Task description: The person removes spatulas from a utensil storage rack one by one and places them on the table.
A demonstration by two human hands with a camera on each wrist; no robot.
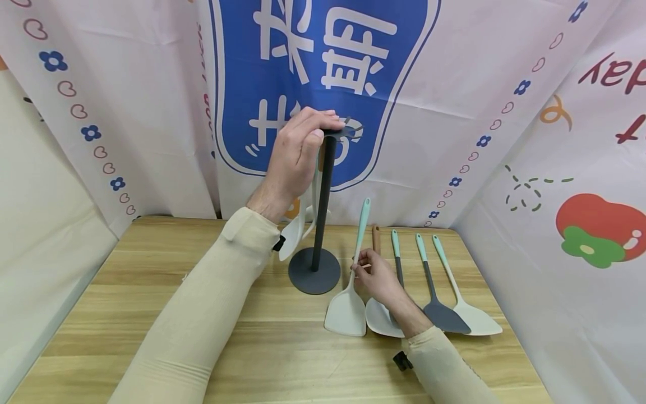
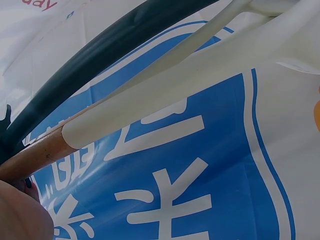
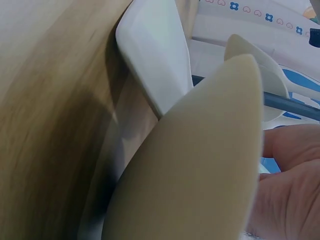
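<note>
A dark utensil stand with a round base stands upright on the table. My left hand holds its hooked top, fingers over it and thumb at the side. White utensils hang from the stand below that hand; the left wrist view shows one with a brown handle end beside the dark pole. My right hand pinches the shaft of a white spatula with a mint handle, right of the base. In the right wrist view a cream blade partly covers the hand.
To the right lie a brown-handled white spatula, a dark spatula and a white spatula, both mint-handled, and another mint-handled one partly behind my right hand. Printed cloth hangs around the wooden table.
</note>
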